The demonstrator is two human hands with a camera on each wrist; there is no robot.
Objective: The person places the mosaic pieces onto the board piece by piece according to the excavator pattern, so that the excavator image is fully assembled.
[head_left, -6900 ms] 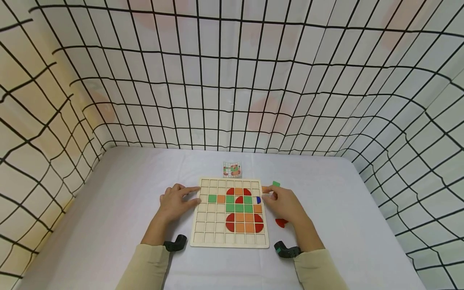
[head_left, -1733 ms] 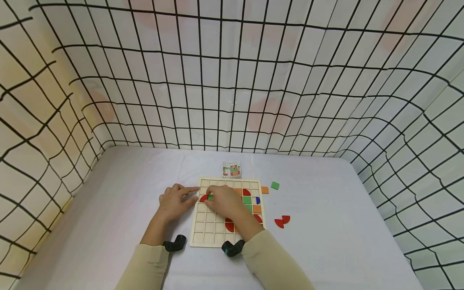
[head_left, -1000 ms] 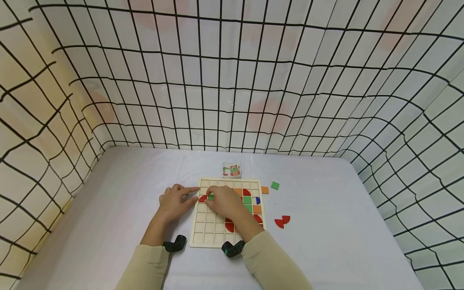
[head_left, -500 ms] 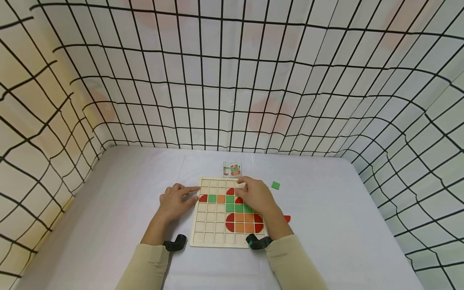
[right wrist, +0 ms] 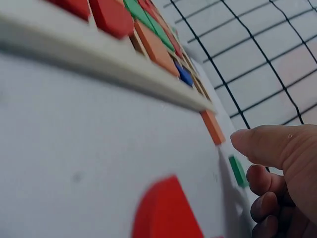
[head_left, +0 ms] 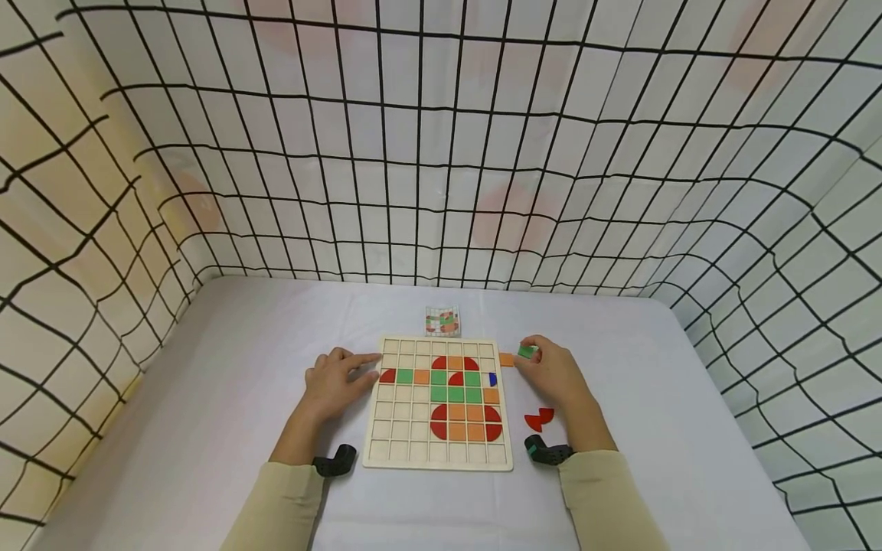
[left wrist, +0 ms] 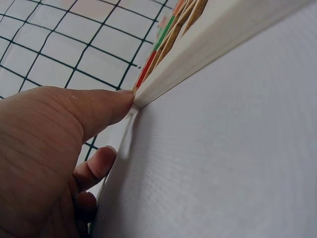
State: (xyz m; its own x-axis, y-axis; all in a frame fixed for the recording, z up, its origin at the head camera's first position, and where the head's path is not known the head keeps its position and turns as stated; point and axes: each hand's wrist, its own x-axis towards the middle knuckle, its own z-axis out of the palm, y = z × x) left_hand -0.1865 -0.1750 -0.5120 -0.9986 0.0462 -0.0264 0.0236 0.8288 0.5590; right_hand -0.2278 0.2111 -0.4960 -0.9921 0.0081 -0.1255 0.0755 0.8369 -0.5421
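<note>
My left hand touches the left edge of a wooden grid board with index finger and thumb; in the left wrist view the thumb presses the board's corner edge. My right hand, off the board's right side, pinches a green square tile between thumb and index fingertip. In the right wrist view that tile shows just below the thumb, the index finger hidden. On the board are green and orange squares, red quarter circles such as the one in the left column, and a small blue piece.
An orange square tile lies against the board's right edge. Two red quarter-circle pieces lie nearer to me, beside my right wrist. A small pattern card lies behind the board. Black wire mesh rises behind the white table.
A red quarter circle has come to sit in the board's left column. My right hand has left the board and moved right, to the green tile. The left hand stays put.
</note>
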